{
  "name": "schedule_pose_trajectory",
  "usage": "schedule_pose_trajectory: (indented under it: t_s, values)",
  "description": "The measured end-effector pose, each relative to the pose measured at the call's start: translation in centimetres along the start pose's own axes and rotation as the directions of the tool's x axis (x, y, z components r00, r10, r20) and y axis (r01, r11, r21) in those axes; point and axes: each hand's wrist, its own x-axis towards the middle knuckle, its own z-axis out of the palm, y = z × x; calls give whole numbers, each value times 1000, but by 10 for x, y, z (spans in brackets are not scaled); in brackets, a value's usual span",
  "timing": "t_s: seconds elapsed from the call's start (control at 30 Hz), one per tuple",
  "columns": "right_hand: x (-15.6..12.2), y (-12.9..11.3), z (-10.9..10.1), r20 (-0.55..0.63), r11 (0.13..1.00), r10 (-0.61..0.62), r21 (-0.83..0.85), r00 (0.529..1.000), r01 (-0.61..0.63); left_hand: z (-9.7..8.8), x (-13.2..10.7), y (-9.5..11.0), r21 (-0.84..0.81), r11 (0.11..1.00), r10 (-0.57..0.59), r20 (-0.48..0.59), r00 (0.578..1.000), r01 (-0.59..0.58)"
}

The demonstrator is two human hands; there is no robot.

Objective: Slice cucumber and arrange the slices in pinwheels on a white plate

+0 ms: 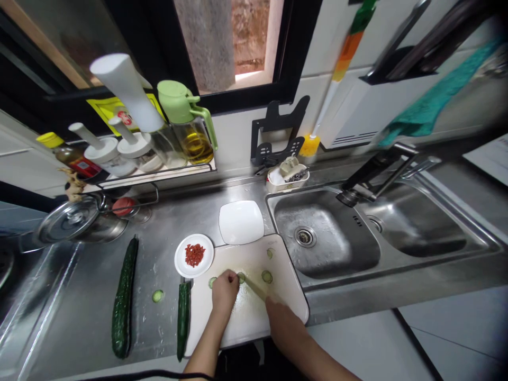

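Observation:
My left hand (224, 288) rests closed on the white cutting board (278, 264), fingers curled over a piece of cucumber (241, 277) that barely shows. My right hand (278, 312) grips a knife (256, 289) whose blade lies against that cucumber piece. Loose cucumber slices (267, 276) lie on the board around the hands. A cut cucumber length (183, 317) lies along the board's left edge.
A whole cucumber (123, 299) and a stray slice (157, 296) lie on the steel counter at left. Behind the board sit a small plate of red berries (194, 256) and an empty white square dish (241, 221). A double sink (337, 243) is right; oil bottles (190, 127) stand behind.

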Motion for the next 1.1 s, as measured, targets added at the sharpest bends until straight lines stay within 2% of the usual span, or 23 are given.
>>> schedule_pose_trajectory:
  t_s: [0.13, 0.3, 0.53, 0.7, 0.83, 0.97, 1.1]
  values:
    - [-2, 1, 1, 14, 1000, 5, 14, 1000, -5, 0, -1, 0, -9, 1000, 11, -11, 1000, -11]
    - [-9, 14, 10, 4, 1000, -6, 16, 1000, 6, 2, -2, 0, -38, 999, 32, -30, 999, -33]
    - [-14, 31, 24, 21, 999, 31, 12, 999, -31, -5, -12, -12, -167, 980, 98, -82, 992, -111]
    - [-17, 28, 18, 57, 999, 50, 11, 997, -50, -26, -20, -38, -163, 987, -30, -182, 983, 0]
    - [-17, 27, 16, 84, 999, 48, -21, 995, -46, -39, -21, -56, -151, 983, -133, -220, 966, 101]
    - [-15, 31, 22, 58, 999, 33, -9, 998, -33, -41, -20, -64, -130, 979, -184, -222, 958, 158]
    - [-13, 33, 26, 45, 999, 32, 6, 998, -32, -38, -20, -67, -121, 979, -190, -230, 955, 166]
